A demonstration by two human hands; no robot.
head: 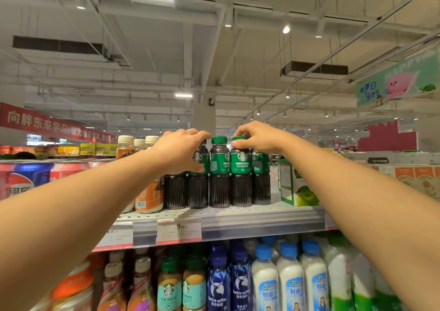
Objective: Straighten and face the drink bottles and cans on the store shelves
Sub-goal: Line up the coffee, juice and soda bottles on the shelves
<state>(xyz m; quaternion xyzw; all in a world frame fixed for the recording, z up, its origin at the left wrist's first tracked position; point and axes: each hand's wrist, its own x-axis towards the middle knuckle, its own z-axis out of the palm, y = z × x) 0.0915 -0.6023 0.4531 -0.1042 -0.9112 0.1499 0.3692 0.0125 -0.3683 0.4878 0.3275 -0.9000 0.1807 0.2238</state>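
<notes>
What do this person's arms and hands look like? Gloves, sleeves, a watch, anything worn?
Nothing worn shows. The left hand and right hand are bare, with no gloves, rings or watch in sight. Both forearms are uncovered as far as the picture's edges, with no sleeve, cuff or wristband showing. Nails look short and unpainted where visible.

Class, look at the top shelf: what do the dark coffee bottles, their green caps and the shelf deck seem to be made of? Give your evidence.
Dark coffee bottles: probably clear plastic, glossy, ribbed lower body showing dark liquid; glass is possible. Green caps: likely moulded plastic, ridged edge. Shelf deck: seemingly painted metal, pale with rows of punched holes.
</notes>
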